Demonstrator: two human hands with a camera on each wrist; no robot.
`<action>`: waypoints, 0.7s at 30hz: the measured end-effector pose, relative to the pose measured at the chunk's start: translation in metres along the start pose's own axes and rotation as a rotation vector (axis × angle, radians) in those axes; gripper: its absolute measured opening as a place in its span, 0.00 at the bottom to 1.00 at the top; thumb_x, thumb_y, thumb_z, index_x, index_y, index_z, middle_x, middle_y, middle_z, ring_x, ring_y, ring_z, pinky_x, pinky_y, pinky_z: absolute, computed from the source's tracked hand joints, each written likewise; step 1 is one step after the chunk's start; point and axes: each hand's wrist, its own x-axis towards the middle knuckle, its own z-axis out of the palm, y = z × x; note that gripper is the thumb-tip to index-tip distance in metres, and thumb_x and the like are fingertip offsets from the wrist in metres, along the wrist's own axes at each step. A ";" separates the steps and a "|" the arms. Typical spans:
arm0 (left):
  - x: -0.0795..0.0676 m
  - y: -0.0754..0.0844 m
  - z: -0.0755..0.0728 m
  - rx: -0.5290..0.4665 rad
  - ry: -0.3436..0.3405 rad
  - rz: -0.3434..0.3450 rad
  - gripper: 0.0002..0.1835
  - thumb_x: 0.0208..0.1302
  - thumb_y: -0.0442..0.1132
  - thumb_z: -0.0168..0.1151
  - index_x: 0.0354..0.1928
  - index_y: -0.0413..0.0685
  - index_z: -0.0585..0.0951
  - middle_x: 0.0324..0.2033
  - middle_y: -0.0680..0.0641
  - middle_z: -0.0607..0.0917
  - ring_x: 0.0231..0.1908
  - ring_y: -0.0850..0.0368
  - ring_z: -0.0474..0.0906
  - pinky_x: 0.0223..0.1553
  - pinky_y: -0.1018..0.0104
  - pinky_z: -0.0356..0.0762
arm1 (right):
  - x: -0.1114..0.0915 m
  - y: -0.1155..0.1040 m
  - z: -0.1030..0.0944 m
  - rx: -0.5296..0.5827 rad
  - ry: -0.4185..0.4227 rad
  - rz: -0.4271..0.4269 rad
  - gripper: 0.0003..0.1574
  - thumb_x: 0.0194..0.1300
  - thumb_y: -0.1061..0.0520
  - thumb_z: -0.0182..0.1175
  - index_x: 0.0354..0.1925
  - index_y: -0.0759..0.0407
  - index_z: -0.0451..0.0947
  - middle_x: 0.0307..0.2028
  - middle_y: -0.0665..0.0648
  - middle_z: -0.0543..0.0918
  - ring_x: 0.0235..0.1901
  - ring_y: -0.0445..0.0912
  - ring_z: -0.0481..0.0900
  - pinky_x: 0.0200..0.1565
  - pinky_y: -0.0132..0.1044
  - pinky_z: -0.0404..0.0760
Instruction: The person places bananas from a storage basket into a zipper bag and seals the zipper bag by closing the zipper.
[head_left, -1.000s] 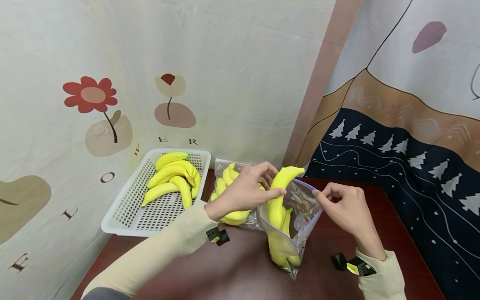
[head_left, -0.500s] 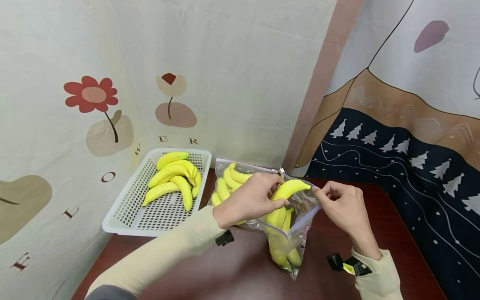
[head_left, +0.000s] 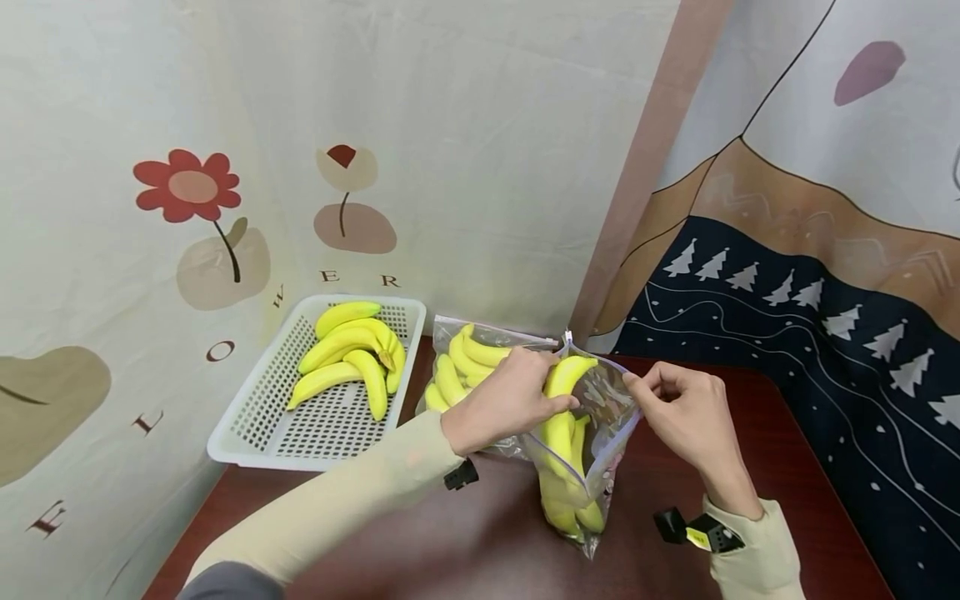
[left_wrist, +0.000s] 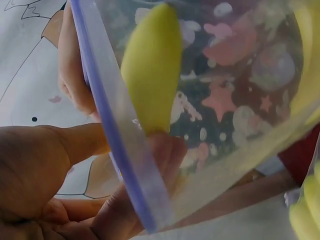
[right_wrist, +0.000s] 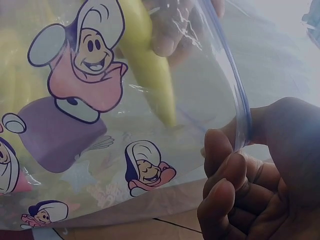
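"Red-brown worktop (head_left: 465,542). Where's that one banana (head_left: 557,435)?"
"Lodged in the open bag (head_left: 603,396)'s mouth, held by the left grip (head_left: 510,390); the right grip (head_left: 690,412) pinches that bag."
"Beyond?"
"One second bag (head_left: 501,337) beside it, then one basket (head_left: 303,433) with five bananas (head_left: 345,340)."

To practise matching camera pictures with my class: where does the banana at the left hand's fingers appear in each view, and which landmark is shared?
Head: banana right of centre, in the open bag's mouth.
Left wrist: banana upper half, left of centre.
Right wrist: banana upper half, near centre, through the printed wall.
Shared landmark: purple zip edge.
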 end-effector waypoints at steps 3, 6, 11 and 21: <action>0.000 0.002 0.002 -0.083 -0.057 -0.040 0.18 0.65 0.43 0.72 0.49 0.39 0.82 0.16 0.56 0.78 0.17 0.69 0.76 0.20 0.76 0.72 | 0.000 0.001 0.000 0.003 0.000 -0.003 0.20 0.69 0.51 0.67 0.20 0.50 0.79 0.13 0.47 0.72 0.19 0.41 0.69 0.20 0.32 0.67; 0.000 0.003 0.003 -0.173 -0.118 -0.083 0.27 0.67 0.41 0.70 0.63 0.35 0.77 0.12 0.53 0.81 0.16 0.67 0.82 0.20 0.74 0.76 | 0.000 0.001 -0.001 0.011 -0.001 -0.004 0.20 0.69 0.50 0.67 0.20 0.49 0.79 0.13 0.47 0.72 0.19 0.41 0.69 0.20 0.32 0.67; -0.002 -0.001 0.003 -0.291 -0.143 -0.066 0.26 0.67 0.38 0.70 0.64 0.36 0.77 0.24 0.48 0.89 0.21 0.66 0.85 0.25 0.72 0.81 | 0.000 0.003 -0.002 0.019 0.000 -0.007 0.20 0.69 0.50 0.67 0.20 0.49 0.80 0.13 0.47 0.74 0.19 0.41 0.69 0.21 0.32 0.67; -0.007 -0.020 -0.001 -0.348 0.108 0.218 0.12 0.67 0.39 0.69 0.50 0.48 0.84 0.36 0.55 0.86 0.37 0.64 0.82 0.33 0.71 0.84 | -0.001 0.006 -0.006 0.040 -0.023 -0.003 0.17 0.68 0.50 0.68 0.23 0.52 0.83 0.15 0.48 0.76 0.20 0.41 0.71 0.20 0.32 0.69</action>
